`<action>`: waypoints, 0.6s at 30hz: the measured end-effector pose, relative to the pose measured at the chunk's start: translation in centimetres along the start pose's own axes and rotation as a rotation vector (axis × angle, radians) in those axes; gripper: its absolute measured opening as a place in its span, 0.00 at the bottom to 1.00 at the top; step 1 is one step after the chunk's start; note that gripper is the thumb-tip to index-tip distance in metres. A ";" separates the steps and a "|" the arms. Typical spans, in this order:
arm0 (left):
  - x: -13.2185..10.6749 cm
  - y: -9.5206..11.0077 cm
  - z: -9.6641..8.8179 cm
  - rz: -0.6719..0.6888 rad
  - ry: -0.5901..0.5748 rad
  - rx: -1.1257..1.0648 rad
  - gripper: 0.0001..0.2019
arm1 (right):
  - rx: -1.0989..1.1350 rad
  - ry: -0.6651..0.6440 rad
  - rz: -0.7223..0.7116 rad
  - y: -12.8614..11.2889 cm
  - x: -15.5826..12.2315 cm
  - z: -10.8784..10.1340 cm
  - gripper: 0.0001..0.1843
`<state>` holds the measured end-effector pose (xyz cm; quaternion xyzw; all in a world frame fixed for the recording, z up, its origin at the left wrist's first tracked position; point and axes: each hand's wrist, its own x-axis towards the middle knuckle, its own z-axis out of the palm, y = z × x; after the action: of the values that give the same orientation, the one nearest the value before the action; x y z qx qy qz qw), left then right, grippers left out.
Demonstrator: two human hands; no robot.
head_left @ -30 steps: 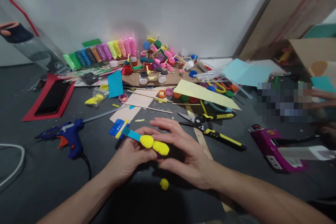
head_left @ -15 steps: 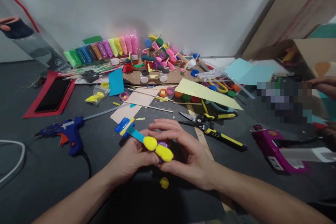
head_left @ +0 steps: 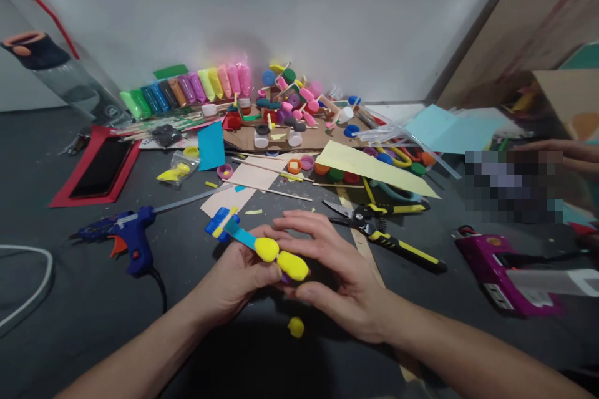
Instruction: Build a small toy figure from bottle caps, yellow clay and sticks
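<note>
My left hand (head_left: 246, 277) pinches a small craft model made of bottle caps, a paper strip and clay. At its far end are blue caps (head_left: 218, 224) with a yellow stick across them. A blue paper strip (head_left: 243, 235) runs from there to two yellow clay lumps (head_left: 292, 266), pressed side by side. A bit of purple shows beneath the clay, mostly hidden. My right hand (head_left: 341, 274) curves loosely round the clay end, fingers behind it and thumb close to its near side. On the table below lies a loose yellow clay ball (head_left: 296, 326).
A blue glue gun (head_left: 133, 234) lies at left, pruning shears (head_left: 374, 221) at right. Behind are clay packets (head_left: 187, 88), a pile of caps (head_left: 290, 100) and yellow paper (head_left: 369, 165). A purple power strip (head_left: 496, 268) and another person's hand (head_left: 561, 156) are at far right.
My right thumb and fingers have loosened slightly from the clay. The model stays in my left hand. The view has shifted a little, moving the table things rightward.
</note>
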<state>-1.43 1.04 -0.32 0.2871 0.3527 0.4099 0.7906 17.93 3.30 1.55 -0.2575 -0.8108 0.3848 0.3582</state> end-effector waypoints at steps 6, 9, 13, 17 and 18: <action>0.2 -0.8 -0.5 0.047 0.030 0.091 0.19 | -0.103 0.097 -0.010 0.1 -0.2 0.4 0.18; 0.0 -0.9 -0.6 0.080 0.031 0.151 0.16 | -0.147 0.114 -0.030 0.1 -0.1 0.5 0.18; -0.1 -0.6 -0.2 0.081 0.048 0.192 0.16 | -0.172 0.136 -0.036 0.0 0.0 0.5 0.15; -0.2 -0.2 0.2 0.070 0.047 0.197 0.15 | -0.179 0.155 -0.041 0.0 0.1 0.5 0.14; -0.2 -0.2 0.2 0.071 0.047 0.196 0.15 | -0.180 0.157 -0.046 0.0 0.1 0.5 0.14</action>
<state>-1.22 0.74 -0.29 0.3657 0.3994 0.4079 0.7351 17.50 3.12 1.38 -0.2995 -0.8172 0.2808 0.4046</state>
